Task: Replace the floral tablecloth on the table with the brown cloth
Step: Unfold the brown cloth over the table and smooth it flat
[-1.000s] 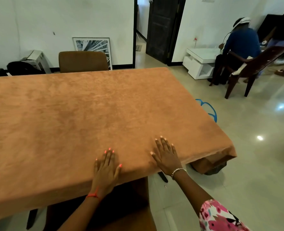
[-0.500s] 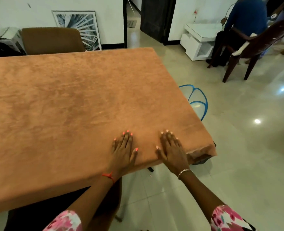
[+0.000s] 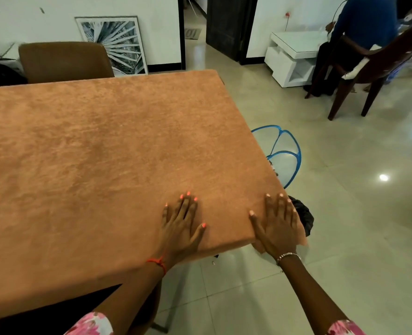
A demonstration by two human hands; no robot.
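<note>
Brown cloth (image 3: 103,153) spread flat over entire worktop, hanging past near edge; left hand (image 3: 180,228) and right hand (image 3: 276,228) pressed palm-down on it by near right corner, fingers straight, gripping nothing.

We find no text, label, brand or number that we can read. A grey mat (image 3: 192,33) in the doorway, upper middle of the frame, bears dark marks, but they are too blurred for us to make out.
</note>
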